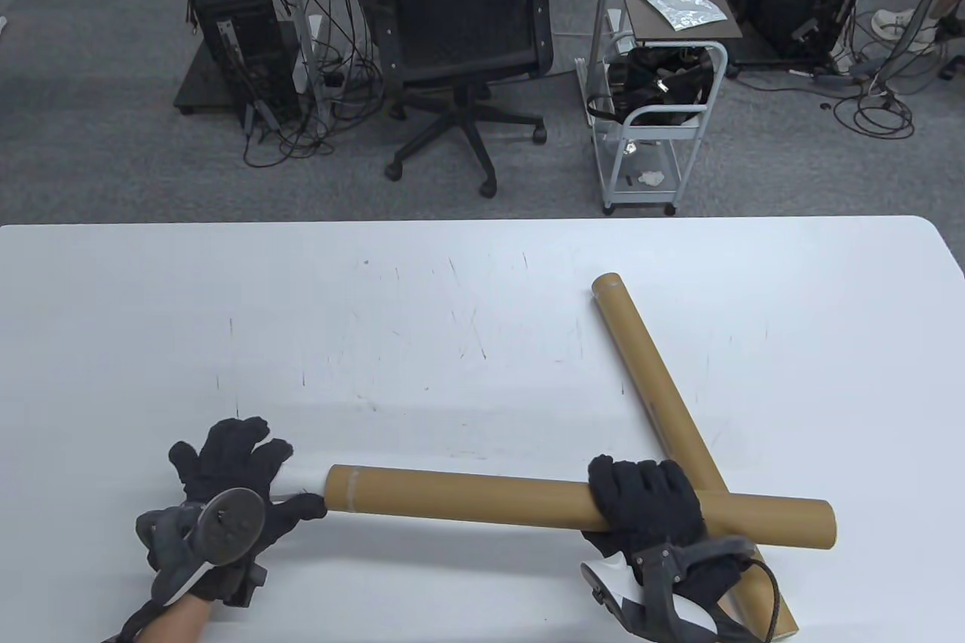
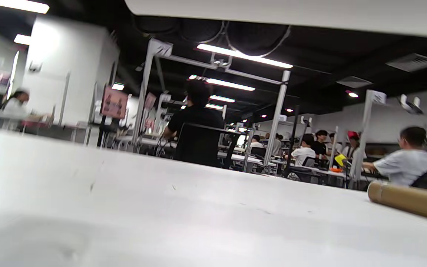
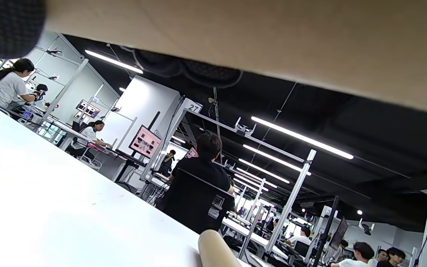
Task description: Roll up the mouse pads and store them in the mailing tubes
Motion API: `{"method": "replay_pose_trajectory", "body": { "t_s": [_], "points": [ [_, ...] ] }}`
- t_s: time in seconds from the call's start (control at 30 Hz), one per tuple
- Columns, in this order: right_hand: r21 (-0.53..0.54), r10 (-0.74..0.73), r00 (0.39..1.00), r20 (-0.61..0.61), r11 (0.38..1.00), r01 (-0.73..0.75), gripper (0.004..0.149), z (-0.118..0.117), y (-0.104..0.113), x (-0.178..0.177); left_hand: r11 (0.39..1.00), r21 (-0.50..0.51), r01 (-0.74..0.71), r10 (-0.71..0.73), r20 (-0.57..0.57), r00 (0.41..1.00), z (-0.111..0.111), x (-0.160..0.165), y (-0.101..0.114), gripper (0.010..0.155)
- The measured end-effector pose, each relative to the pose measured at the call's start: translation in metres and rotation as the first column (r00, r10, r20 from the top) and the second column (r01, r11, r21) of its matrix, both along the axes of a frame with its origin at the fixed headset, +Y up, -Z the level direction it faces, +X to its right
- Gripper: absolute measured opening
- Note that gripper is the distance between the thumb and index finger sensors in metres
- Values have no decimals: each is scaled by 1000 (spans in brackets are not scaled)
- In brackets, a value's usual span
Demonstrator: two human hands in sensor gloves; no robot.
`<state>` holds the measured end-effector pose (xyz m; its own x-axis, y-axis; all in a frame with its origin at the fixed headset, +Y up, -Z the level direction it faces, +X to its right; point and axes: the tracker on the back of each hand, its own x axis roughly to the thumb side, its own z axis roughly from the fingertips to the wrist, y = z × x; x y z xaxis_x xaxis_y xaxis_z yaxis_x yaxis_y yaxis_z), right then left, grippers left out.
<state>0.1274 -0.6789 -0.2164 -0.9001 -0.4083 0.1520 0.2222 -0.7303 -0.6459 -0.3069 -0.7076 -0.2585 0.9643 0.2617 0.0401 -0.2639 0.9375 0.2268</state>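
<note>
Nearest me, my right hand (image 1: 647, 503) is wrapped round the upper long brown cardboard mailing tube (image 1: 482, 498), which lies across a second brown tube (image 1: 654, 378) on the white desk (image 1: 422, 326). My left hand (image 1: 226, 481), fingers relaxed and spread, touches the white rolled mouse pad (image 1: 310, 479) poking from its open end. I count two tubes and one pad; the tubes look light, stiff and smooth, so a mid-length grip seems best, while I'd guess the soft pad wants to spring open.

My white counter (image 1: 452, 311) is scuffed with fine dark scratches. Two brown mailing tubes cross near my right side: the upper tube (image 1: 467, 498) rests over the lower tube (image 1: 648, 364).
</note>
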Motion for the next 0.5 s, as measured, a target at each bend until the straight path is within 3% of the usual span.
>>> {"method": "replay_pose_trajectory", "body": {
  "t_s": [0.13,0.27,0.33,0.37,0.43,0.47,0.5],
  "points": [
    [22,22,1000,17,1000,-22,69,-1,-1,-1,1000,7,15,-15,13,1000,-3,-2,0,98],
    [3,-7,999,34,1000,7,70,-4,-2,2,994,15,-108,105,127,986,0,4,5,84],
    [-13,-19,999,28,1000,19,70,-5,-2,1,977,5,-211,207,176,962,2,6,4,87],
    [-18,-21,1000,20,1000,21,69,-4,-3,-1,948,-45,-316,318,238,918,2,9,3,91],
    [-2,-7,1000,-8,1000,7,69,-1,-4,-13,726,-299,-619,688,294,664,2,24,-5,90],
    [3,-13,1000,-25,1000,13,69,1,-3,-18,605,-460,-650,795,318,516,1,35,-13,90],
    [-10,-29,998,-52,1000,28,69,1,-3,-22,532,-547,-646,847,334,414,0,37,-16,88]
  ]
}}
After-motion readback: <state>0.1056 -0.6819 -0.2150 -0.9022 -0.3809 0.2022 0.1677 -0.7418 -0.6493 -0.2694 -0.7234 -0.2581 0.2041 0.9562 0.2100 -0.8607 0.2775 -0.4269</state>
